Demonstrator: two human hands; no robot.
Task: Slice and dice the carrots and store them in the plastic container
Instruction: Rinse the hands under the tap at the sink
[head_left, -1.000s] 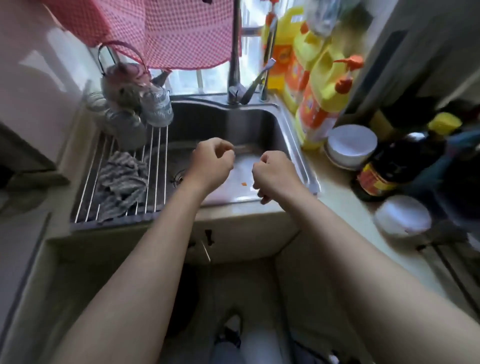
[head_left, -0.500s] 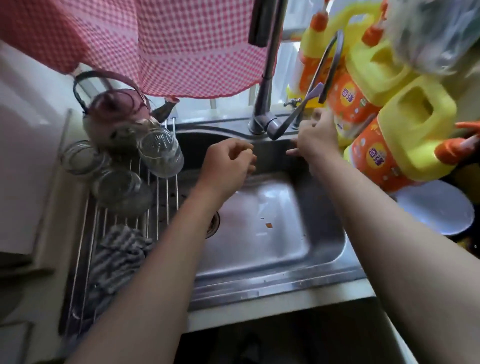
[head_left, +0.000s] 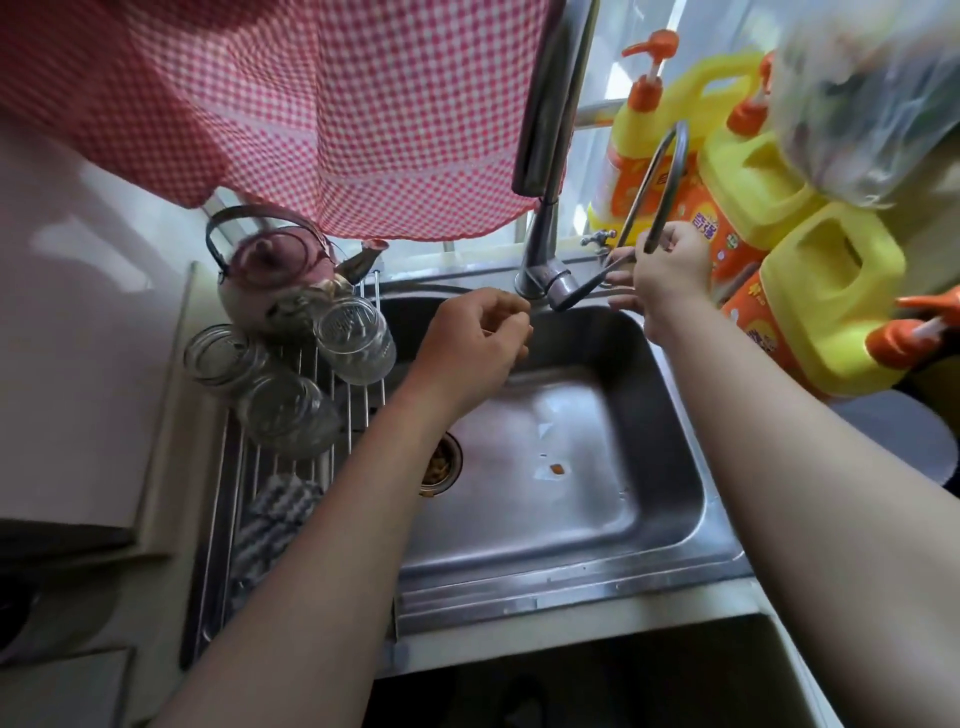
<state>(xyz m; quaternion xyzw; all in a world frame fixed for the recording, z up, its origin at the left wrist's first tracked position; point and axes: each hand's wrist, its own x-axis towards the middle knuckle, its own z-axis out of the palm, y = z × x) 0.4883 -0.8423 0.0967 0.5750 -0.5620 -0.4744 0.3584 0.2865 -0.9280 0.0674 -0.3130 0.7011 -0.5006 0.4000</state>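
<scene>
I stand at a steel sink (head_left: 691, 499). My right hand (head_left: 667, 273) reaches to the back of the sink and holds the tap lever (head_left: 592, 283) at the base of the faucet (head_left: 545, 156). My left hand (head_left: 475, 345) hovers over the basin under the spout with its fingers loosely curled and nothing visible in it. A small orange carrot scrap (head_left: 557, 469) lies on the basin floor. No whole carrots, knife or plastic container are in view.
A drying rack (head_left: 234, 499) spans the sink's left side with a kettle (head_left: 275, 270), glass jars (head_left: 356, 338) and a striped cloth (head_left: 275, 514). Yellow detergent jugs (head_left: 826, 301) crowd the right counter. A red checked curtain (head_left: 311, 104) hangs above. The drain strainer (head_left: 441, 465) holds scraps.
My right hand has gone from the front of the sink up to the tap lever and taken hold of it. My left hand moved further over the basin as my head leaned in.
</scene>
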